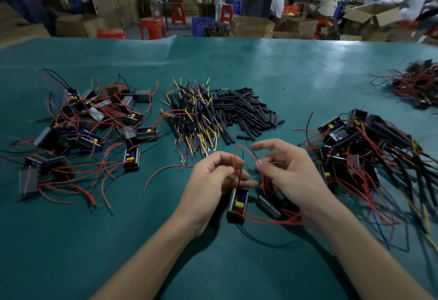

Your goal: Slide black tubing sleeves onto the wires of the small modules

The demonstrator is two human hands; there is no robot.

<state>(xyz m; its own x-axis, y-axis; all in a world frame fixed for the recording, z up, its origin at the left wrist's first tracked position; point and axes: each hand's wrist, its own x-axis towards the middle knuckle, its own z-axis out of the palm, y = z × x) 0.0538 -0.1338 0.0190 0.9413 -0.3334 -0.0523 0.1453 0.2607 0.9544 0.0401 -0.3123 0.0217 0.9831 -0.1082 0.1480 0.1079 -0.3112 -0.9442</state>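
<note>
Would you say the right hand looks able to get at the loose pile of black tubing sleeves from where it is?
Probably yes: the right hand sits just short of the black tubing sleeves, with only bare mat between, though it is pinching a red wire.

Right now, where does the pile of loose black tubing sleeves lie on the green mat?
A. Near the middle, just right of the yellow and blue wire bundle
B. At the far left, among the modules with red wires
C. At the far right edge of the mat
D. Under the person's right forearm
A: the loose black tubing sleeves lie mid-mat, directly right of the yellow and blue wire bundle, beyond both hands.
</note>
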